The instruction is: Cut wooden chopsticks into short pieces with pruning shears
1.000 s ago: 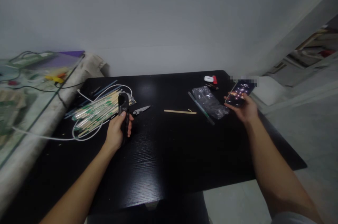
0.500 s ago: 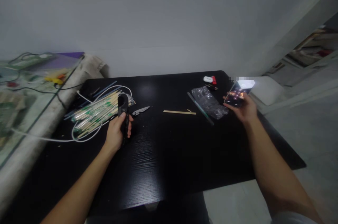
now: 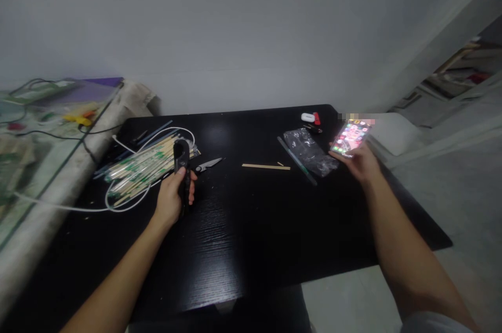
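Note:
My left hand (image 3: 171, 198) is wrapped around a black hand tool (image 3: 181, 152) whose upper end curves like a hook; its exact kind is unclear. Just right of it lies a small silver blade (image 3: 209, 164), flat on the table. Behind that hand are paper-wrapped bamboo chopsticks (image 3: 143, 165) with green print. At the right, my right hand (image 3: 363, 161) grips a smartphone (image 3: 351, 138), its lit screen full of app icons. Bare thin wooden sticks (image 3: 266, 167) lie mid-table, a short piece beside them.
On the black table (image 3: 251, 233), a crumpled clear plastic bag (image 3: 309, 151) and a thin strip (image 3: 297, 160) lie near the phone. Behind them are a white case (image 3: 307, 117) and a red item (image 3: 317, 117). A white cable (image 3: 129, 209) loops around the chopsticks. A glass-topped surface (image 3: 43, 139) adjoins at left.
The phone's screen has switched from a dark picture to a bright page of app icons. Both hands stay nearly in place; the whole view has shifted slightly.

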Available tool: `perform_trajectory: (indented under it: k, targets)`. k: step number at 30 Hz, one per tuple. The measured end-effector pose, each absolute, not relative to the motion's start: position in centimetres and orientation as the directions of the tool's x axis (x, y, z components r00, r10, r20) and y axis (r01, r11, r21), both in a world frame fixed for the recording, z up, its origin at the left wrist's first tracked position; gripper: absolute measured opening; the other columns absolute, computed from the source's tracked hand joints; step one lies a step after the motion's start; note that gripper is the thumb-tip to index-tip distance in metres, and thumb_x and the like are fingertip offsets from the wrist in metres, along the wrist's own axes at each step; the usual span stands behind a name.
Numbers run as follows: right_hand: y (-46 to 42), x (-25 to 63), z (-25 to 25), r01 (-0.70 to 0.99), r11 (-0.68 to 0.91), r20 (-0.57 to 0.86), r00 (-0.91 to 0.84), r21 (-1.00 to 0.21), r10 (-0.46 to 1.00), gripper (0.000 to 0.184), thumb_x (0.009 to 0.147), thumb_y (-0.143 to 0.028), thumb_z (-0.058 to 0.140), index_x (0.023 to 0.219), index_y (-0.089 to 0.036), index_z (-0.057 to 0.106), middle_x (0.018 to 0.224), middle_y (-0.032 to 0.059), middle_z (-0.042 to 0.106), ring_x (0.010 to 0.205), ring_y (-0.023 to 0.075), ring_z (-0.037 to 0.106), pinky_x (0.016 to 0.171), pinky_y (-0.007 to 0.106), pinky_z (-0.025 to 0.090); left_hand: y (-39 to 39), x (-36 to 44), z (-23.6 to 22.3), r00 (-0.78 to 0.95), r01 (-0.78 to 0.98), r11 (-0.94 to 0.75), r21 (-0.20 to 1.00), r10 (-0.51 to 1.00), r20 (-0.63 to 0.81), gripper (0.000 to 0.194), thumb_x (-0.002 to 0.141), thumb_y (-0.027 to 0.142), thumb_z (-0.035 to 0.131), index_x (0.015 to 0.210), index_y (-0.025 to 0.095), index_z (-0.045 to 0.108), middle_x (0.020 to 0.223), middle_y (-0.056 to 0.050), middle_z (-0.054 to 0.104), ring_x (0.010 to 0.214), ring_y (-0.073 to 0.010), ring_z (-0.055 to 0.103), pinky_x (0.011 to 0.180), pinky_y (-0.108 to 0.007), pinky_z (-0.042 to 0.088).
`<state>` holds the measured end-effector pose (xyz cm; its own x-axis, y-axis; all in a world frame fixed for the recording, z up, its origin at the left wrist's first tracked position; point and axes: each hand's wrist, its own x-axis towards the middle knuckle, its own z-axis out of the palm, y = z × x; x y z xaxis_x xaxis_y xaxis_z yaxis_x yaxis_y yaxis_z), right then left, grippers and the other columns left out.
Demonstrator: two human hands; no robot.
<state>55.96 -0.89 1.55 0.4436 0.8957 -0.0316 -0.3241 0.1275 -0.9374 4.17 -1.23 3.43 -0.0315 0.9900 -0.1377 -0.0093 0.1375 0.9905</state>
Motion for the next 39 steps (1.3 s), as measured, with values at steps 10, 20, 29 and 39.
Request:
perform_trajectory:
  k: [10,20,29,39]
  targets:
    - [-1.0,56.0,1.7,-0.376,0.132,-0.059,0.456,-0.917,0.888,0.048,0.058,-0.010,0.069,0.103,-0.027,0.065,0.102,0.0041,0.077,0.095,0.0306,0.077,0.077,0.049,0.067,-1.2,4.1,3.3,-0.031,0.012,0.121,0.993,0.992,-0.121,0.042,0.091,0.055,0.051,0.082,0.016,0.063,0.052,0.001,0.054,0.038,-0.0126,0.048,0.035,-0.024,0.040]
    - [-0.4,56.7,1.1,-0.356,0.073,-0.112,0.473,-0.932,0.874,0.029,0.080,-0.041,0.072,0.103,-0.025,0.069,0.101,0.0054,0.079,0.087,0.0280,0.078,0.064,0.042,0.067,-1.2,4.1,3.4,-0.032,0.011,0.135,0.991,0.990,-0.134,0.041,0.091,0.055,0.051,0.081,0.016,0.063,0.053,0.001,0.054,0.039,-0.0128,0.048,0.035,-0.023,0.040]
    - [-0.5,56.8,0.9,-0.350,0.095,-0.092,0.481,-0.932,0.872,0.027,0.072,-0.030,0.073,0.098,-0.022,0.068,0.099,0.0057,0.079,0.086,0.0291,0.078,0.063,0.043,0.068,-1.2,4.1,3.5,-0.036,0.011,0.124,0.992,0.992,-0.124,0.043,0.091,0.056,0.052,0.081,0.016,0.063,0.053,0.001,0.054,0.038,-0.0123,0.048,0.035,-0.023,0.040]
    - [0.0,55.4,0.7,-0.180,0.189,0.036,0.626,-0.965,0.779,0.047,0.054,-0.010,0.081,0.098,-0.021,0.070,0.082,0.0016,0.076,0.058,0.0194,0.072,0.034,0.022,0.056,-1.2,4.1,3.4,-0.031,0.005,0.126,0.992,0.992,-0.126,0.042,0.091,0.055,0.053,0.081,0.015,0.064,0.052,0.001,0.054,0.038,-0.0121,0.049,0.036,-0.023,0.040]
